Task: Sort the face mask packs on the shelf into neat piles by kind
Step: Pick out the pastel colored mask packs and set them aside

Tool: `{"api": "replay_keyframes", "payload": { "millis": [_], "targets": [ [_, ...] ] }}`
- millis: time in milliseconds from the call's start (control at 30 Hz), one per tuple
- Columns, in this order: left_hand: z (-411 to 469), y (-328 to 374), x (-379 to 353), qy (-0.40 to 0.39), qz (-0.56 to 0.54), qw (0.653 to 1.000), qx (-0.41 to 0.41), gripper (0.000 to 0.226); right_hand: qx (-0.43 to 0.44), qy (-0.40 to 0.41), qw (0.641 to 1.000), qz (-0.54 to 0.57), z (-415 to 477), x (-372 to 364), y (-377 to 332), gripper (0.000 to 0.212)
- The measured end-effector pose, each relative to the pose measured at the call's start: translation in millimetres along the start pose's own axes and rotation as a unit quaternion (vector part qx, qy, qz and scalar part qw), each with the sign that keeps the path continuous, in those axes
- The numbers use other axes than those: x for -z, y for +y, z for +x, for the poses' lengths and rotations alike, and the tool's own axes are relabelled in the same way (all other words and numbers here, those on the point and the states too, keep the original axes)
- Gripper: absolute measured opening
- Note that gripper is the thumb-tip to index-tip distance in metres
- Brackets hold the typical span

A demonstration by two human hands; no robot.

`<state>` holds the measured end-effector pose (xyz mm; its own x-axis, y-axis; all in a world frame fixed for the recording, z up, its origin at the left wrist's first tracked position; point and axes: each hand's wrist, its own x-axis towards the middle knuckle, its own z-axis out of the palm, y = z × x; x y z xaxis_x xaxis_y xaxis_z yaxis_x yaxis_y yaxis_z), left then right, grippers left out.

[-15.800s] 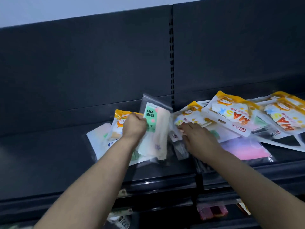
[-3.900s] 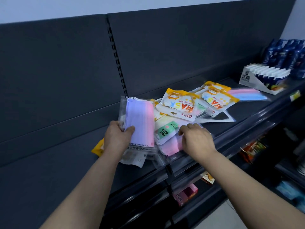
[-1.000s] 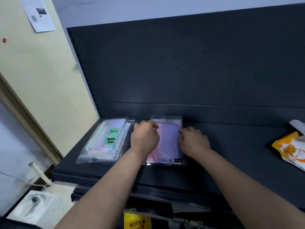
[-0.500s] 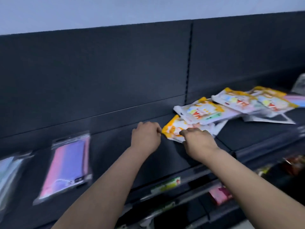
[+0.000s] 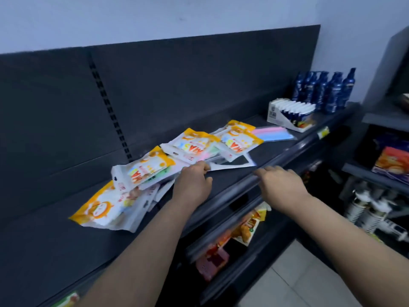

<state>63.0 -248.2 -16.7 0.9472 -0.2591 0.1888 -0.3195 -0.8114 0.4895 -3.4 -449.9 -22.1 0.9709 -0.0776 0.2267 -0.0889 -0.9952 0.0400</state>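
1. On the dark grey metal shelf (image 5: 55,251), a loose, overlapping row of orange-and-white printed plastic face mask packs (image 5: 192,145). Row running from the middle of the shelf toward its right end, closer to the back panel than to the front edge.
2. Nearest pack of the row (image 5: 99,209): flat, long axis slanting from front left to back right, orange end pointing to the front left.
3. Next pack (image 5: 143,169): propped on the first, long axis on the same slant, orange end pointing back and right, hang-hole end to the left.
4. Beyond the row, a pink-and-blue striped mask pack in clear film (image 5: 272,132): flat, long axis along the length of the shelf, just beside a white cardboard display box of tubes (image 5: 276,116). Dark blue bottles (image 5: 327,89) at the right end.
5. Partly under the row, toward the front edge, a flat white-bordered pack with a dark window (image 5: 234,161), long axis along the shelf.
6. Left hand (image 5: 192,182): fingers curled tight, knuckles up, fingertips against the left corner of the white-bordered pack. Pinched or merely touched: cannot tell.
7. Right hand (image 5: 281,185): palm down, fingers loosely straight and slightly spread, holding nothing. Fingertips (image 5: 261,171) over the front edge of the shelf, apart from every pack.
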Motion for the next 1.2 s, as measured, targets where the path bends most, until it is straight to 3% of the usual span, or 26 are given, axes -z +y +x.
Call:
{"api": "replay_keyframes", "payload": {
  "millis": [400, 900, 1200],
  "targets": [
    [86, 88, -66, -0.007, 0.014, 0.999, -0.042, 0.03, -0.052, -0.003, 0.998, 0.026, 39, -27, 112, 0.037],
    [273, 123, -127, -0.022, -0.011, 0.999, -0.044, 0.03, -0.052, -0.038, 0.997, 0.048, 215, -68, 197, 0.042],
    [306, 95, -142, -0.012, 0.03, 0.999, 0.024, 0.029, 0.037, -0.093, 0.989, 0.105, 306, -106, 196, 0.04]
  ]
}}
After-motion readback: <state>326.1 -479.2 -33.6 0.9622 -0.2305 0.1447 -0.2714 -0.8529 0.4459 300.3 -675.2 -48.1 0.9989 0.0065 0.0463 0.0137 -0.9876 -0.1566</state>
